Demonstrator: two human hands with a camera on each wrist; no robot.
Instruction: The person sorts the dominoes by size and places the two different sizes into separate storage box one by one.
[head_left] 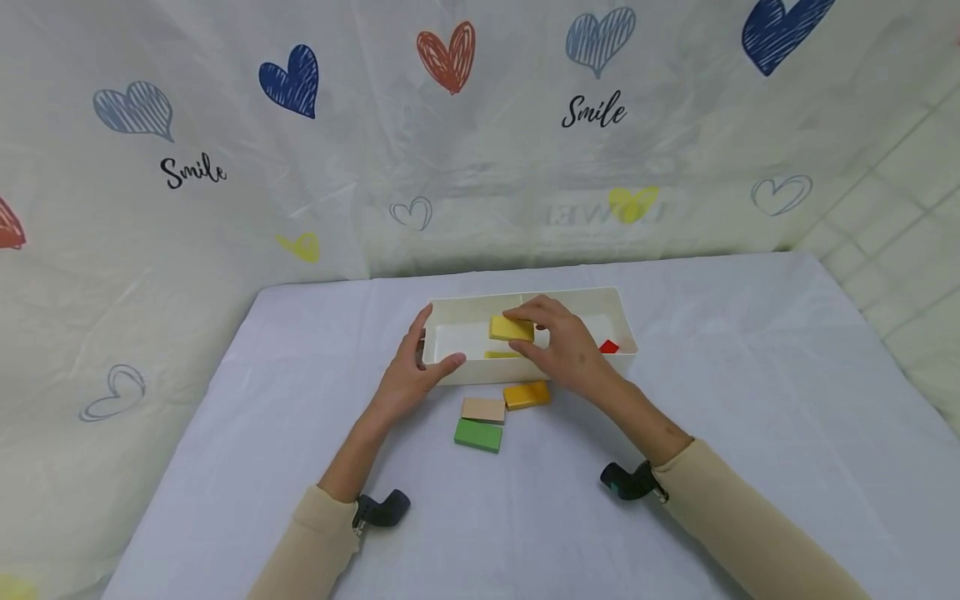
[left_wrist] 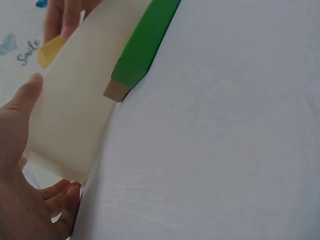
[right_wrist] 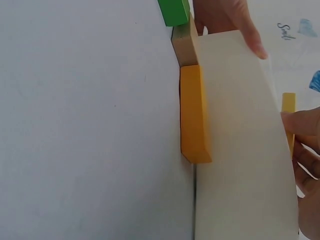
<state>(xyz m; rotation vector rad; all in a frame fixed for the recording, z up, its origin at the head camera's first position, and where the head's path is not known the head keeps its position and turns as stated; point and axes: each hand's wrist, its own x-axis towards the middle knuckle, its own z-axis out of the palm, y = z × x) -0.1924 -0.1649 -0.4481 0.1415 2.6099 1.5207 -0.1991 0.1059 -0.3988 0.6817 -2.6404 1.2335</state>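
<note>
A long white box [head_left: 480, 372] stands on the table with a divider across its inside. My left hand [head_left: 411, 375] grips its left end, thumb over the front rim and fingers around the end wall [left_wrist: 50, 167]. Above the box's opening, my right hand [head_left: 562, 342] pinches a yellow block [head_left: 512, 328] between thumb and fingers. Inside lie another yellow block [head_left: 501, 355], mostly hidden by the front wall, and a red piece [head_left: 608, 347] at the right. In the right wrist view the held yellow block [right_wrist: 288, 102] shows past the box's rim.
In front of the box lie an orange block [head_left: 527, 395], a tan wooden block [head_left: 483, 409] and a green block [head_left: 478, 436], close together. A white cloth [head_left: 540, 533] covers the table. Behind it hangs a sheet [head_left: 495, 142] printed with hearts.
</note>
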